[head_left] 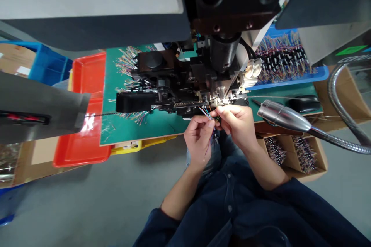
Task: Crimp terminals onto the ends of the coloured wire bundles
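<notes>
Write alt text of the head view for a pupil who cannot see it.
A left hand holds thin coloured wires, the right hand close beside it, before a black machine. Wire bundles lie on the green tabletop and in a blue tray at right.

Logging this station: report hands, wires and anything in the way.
Left hand pinching coloured wires, ends fanned out. Right hand close alongside, grip unclear. Machine tooling directly ahead; no obstruction seen.
</notes>
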Demonstrator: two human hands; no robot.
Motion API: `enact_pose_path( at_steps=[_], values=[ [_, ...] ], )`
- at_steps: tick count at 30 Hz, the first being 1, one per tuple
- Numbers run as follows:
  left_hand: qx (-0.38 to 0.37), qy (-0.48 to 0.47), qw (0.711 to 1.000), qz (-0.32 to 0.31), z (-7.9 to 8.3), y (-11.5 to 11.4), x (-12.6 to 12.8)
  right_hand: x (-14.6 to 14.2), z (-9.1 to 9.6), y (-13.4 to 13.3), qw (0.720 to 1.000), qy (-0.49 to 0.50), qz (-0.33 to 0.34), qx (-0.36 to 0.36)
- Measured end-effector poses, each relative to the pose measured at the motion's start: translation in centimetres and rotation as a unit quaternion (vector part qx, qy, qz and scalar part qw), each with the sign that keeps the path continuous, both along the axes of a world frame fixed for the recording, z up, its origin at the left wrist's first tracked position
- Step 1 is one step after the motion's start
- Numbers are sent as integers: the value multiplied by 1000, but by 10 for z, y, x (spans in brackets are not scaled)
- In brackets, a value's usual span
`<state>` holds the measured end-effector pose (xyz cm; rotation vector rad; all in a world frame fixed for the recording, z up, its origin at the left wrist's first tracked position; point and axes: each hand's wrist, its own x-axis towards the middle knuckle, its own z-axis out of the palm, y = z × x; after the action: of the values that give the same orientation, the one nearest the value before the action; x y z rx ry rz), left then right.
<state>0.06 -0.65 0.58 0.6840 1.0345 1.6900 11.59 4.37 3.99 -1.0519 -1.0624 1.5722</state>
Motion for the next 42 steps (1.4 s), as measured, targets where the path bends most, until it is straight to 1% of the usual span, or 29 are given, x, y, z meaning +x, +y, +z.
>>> enact_pose_path(
  at_steps=[7,14,16,20,23,26,31,37,42],
  values=[
    [11,12,999,31,4,4,-2,-3,-2,0,1000,-7,-21,-11],
    [15,13,999,40,5,5,-1,-3,-2,0,1000,-5,-22,-10],
    [10,15,999,35,4,4,-1,-2,0,1,1000,-17,-12,-1],
    [11,6,1000,3,1,3,-1,0,6,0,998,-44,9,41],
    [11,6,1000,-2,0,2,-1,0,8,-2,997,-59,4,57],
    [4,4,1000,-5,0,1,-2,0,6,-3,998,-51,-4,46],
    [-3,2,1000,1,3,3,-1,0,-2,-1,1000,-8,-2,18],
    [-1,8,1000,24,5,6,1,-2,-4,1,1000,-14,-14,0],
    [0,5,999,32,5,6,1,-2,-3,1,1000,-16,-15,-2]
  ],
)
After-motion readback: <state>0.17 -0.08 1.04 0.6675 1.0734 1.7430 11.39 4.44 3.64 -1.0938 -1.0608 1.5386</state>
